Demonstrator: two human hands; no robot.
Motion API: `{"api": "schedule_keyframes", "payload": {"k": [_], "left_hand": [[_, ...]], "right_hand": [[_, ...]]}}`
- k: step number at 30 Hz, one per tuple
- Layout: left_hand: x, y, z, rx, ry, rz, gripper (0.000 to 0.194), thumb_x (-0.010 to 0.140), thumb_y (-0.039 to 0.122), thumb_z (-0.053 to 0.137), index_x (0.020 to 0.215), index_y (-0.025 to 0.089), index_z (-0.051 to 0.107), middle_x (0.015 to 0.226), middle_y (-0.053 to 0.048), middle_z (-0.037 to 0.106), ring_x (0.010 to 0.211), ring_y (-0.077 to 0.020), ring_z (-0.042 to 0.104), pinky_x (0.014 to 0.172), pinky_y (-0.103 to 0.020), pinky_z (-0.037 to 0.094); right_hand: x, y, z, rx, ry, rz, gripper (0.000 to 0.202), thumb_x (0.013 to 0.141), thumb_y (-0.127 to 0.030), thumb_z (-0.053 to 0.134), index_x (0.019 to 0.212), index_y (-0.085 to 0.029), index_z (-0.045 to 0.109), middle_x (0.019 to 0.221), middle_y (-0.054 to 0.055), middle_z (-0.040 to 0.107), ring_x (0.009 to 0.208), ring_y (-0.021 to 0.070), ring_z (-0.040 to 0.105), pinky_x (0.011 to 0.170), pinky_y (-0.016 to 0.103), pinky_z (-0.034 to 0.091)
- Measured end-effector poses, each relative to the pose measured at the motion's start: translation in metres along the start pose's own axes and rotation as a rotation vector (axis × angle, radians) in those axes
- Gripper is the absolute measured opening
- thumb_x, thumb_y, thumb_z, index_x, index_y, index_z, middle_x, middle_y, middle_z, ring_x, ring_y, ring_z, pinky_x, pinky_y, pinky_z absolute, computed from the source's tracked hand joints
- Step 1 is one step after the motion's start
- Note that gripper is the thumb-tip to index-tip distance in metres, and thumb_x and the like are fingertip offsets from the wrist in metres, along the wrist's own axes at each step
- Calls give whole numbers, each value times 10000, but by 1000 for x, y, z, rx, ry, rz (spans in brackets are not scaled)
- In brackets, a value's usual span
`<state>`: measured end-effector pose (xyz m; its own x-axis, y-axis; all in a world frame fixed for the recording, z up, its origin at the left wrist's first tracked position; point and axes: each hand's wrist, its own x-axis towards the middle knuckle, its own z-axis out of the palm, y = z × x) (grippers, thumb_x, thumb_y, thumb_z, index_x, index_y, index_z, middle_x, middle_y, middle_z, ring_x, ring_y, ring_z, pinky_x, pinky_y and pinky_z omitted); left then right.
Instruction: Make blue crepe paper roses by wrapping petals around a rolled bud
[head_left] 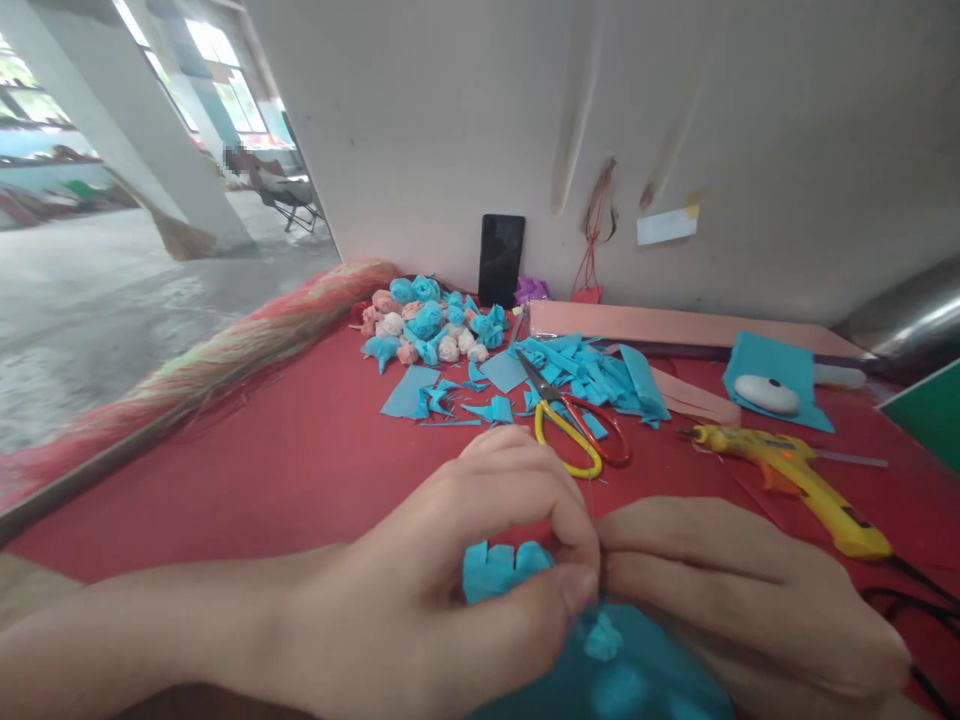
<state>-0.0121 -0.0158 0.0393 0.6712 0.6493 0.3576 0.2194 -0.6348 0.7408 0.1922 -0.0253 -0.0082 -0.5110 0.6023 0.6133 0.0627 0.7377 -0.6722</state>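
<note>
My left hand [480, 560] is curled, thumb and forefinger pinched together, around a strip of blue crepe paper [491, 572] with a notched edge. Its fingertips meet those of my right hand [735, 590], which is closed; whatever its fingers pinch is hidden. Below both hands is a larger blue surface [622, 670], with a small crumpled blue bit [602, 637] on it. Just beyond my fingers lie scissors [566, 430] with one yellow and one red handle, blades pointing away. Cut blue crepe paper pieces [600, 375] are heaped past them.
Crumpled blue, pink and white paper flowers [427, 320] are piled at the back. A phone [501, 258] leans on the wall. To the right are a yellow glue gun [810, 480] with a cord and a white oval case [766, 394]. Fringe [225, 350] edges the red table [300, 470].
</note>
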Motion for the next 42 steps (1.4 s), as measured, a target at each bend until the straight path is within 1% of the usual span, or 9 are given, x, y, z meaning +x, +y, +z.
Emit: {"api": "schedule_keyframes", "payload": {"k": [8,17,22,24,26,28,31,34,42], "left_hand": [[1,3,-4,-66,-50,-46,133,786,73,525,733,190,489,722,1,575,726,-128,547,738,-255,506],[-1,0,-8,-49,-51,-73,95,837,114,482,802,161,557,763,8,578,745,-103,551,730,-193,493],[10,-23,-19,138,77,-73,143,897,165,424,863,182,562,880,6,596,847,-114,560,755,-214,461],[13,-36,-24,324,11,-94,146,888,160,444,874,175,589,882,-6,615,884,-151,550,804,-274,434],[13,-49,-24,469,-136,-137,159,873,136,461,871,170,615,875,-18,635,887,-180,544,835,-324,410],[6,-60,-21,509,-224,-144,156,851,108,486,833,171,627,866,-24,641,878,-189,546,847,-336,397],[-12,-71,-12,481,-268,-138,138,854,127,523,809,185,641,857,-26,638,856,-177,557,824,-299,413],[-29,-73,-4,439,-306,-114,164,869,122,501,876,207,642,889,-18,641,865,-162,557,838,-277,418],[-45,-72,5,444,-285,-72,275,884,100,430,1038,247,604,958,-10,640,923,-171,549,993,-381,324]], "right_hand": [[2,-1,-1,-45,-8,-30,329,943,-255,464,1232,-349,590,950,25,751,810,140,716,713,152,577],[1,2,-4,-159,-20,-86,361,915,-194,514,1253,-305,576,986,13,735,878,109,694,814,115,524],[3,7,0,-409,101,-95,224,825,-91,610,999,-205,694,899,37,752,808,126,700,792,146,535],[6,11,2,-512,178,-121,181,788,-54,633,896,-180,705,823,44,756,746,129,701,748,161,547],[8,19,6,-606,250,-134,141,781,-54,638,835,-168,701,772,47,753,697,130,699,710,183,555],[7,30,11,-675,286,-125,112,787,-64,636,805,-157,696,746,50,747,670,138,697,681,211,560],[0,49,19,-714,307,-130,97,814,-87,617,781,-140,691,714,60,741,627,149,686,625,240,553],[-8,62,25,-771,278,-158,90,814,-76,615,801,-116,694,725,78,747,618,173,684,617,285,544],[-15,67,31,-863,215,-173,120,847,-92,580,802,-126,686,732,64,751,617,170,678,607,288,516]]}}
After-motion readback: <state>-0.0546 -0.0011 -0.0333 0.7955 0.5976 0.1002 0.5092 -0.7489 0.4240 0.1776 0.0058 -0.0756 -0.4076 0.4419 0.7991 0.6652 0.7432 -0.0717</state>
